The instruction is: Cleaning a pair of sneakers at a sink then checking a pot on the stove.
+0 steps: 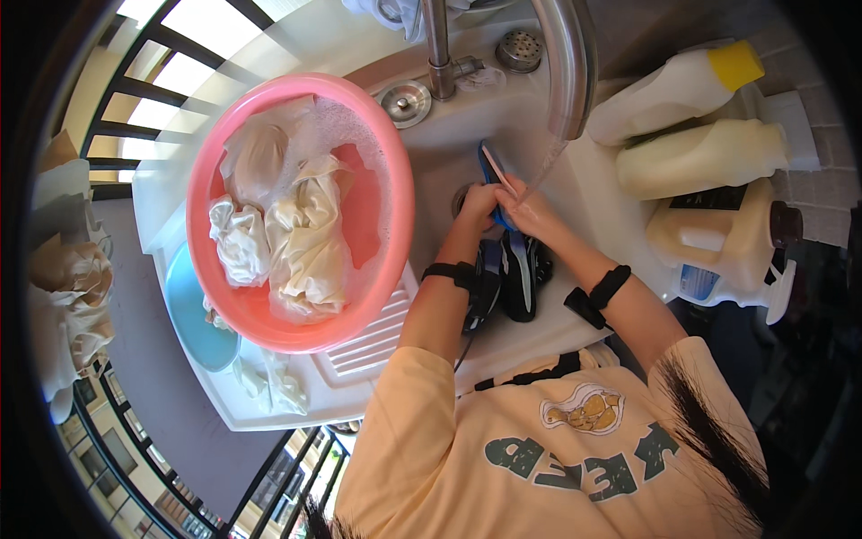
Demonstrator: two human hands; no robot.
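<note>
My left hand (479, 202) and my right hand (531, 207) meet over the sink basin (438, 155), both gripping a flat blue item (486, 164) with a pale layer. It resembles a shoe insole, though my fingers hide much of it. Water runs from the metal faucet (572, 74) down beside my right hand. Below my wrists lies a black shoe (518, 283) with a grey stripe. Next to it, a second dark shoe (486, 276) is partly covered by my left forearm and its strapped device.
Left of the basin, a pink tub (401, 202) holds pale wet cloths and suds, above a ribbed drainboard (377, 340). A blue basin (195, 330) sits partly under it. Several bottles, including a yellow-capped one (673, 87), line the right side. A metal drain strainer (404, 103) lies behind.
</note>
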